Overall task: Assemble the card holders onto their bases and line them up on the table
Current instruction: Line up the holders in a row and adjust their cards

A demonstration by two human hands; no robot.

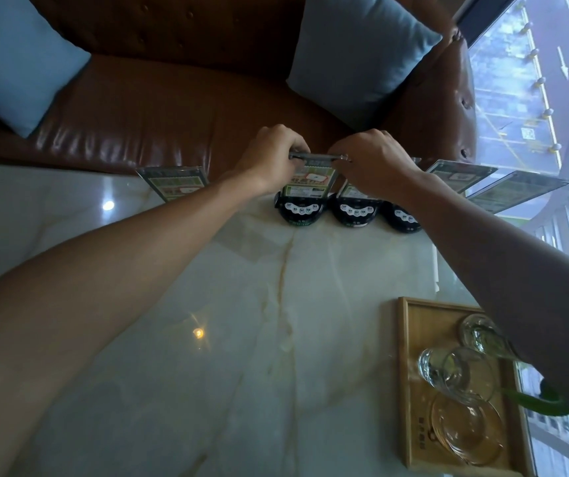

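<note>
Three black round bases stand in a row at the table's far edge: the left base (302, 211), the middle base (355, 213) and the right base (403, 218). A clear card holder with a green card (310, 180) stands upright in the left base. My left hand (271, 156) and my right hand (369, 160) both pinch its top edge, one at each corner. Another card holder (353, 191) rises from the middle base, mostly hidden behind my right hand. Loose card holders lie flat at the left (173, 182) and at the right (461, 173), (516, 192).
A wooden tray (413, 373) with glass cups (455, 373) and a glass saucer sits at the near right of the marble table (241, 339). A brown leather sofa (155, 105) with blue cushions (11, 60) runs behind the table. A window is on the right.
</note>
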